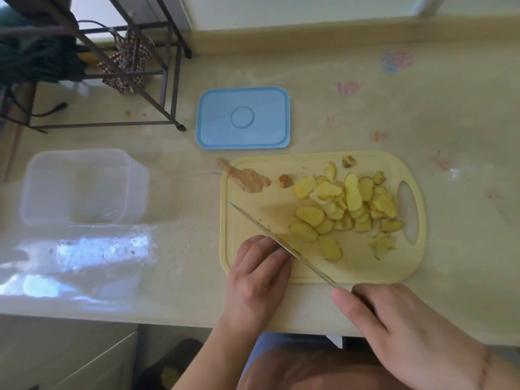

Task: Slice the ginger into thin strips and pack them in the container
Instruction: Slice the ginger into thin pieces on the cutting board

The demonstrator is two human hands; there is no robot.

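The ginger (347,205) lies as a loose heap of yellow slices across the middle and right of the cutting board (363,273), with a few brown peel scraps (247,180) at the board's far left corner. The knife (270,230) runs diagonally over the board's near left part, its edge down on a small piece that is mostly hidden under the left hand (260,266). That hand's fingers are curled down at the blade's side, pinning the piece. The right hand (394,319) is wrapped round the knife handle, thumb laid along it.

The step in hand looks like cutting: flat slices are done, thin strips are not yet visible. Next calls for stacking slices and cutting them lengthwise, keeping the fingertips tucked back from the blade.

The clear container (81,187) sits well apart to the left on the counter (351,108), nothing in it yet, and its blue lid (243,118) lies just beyond the board
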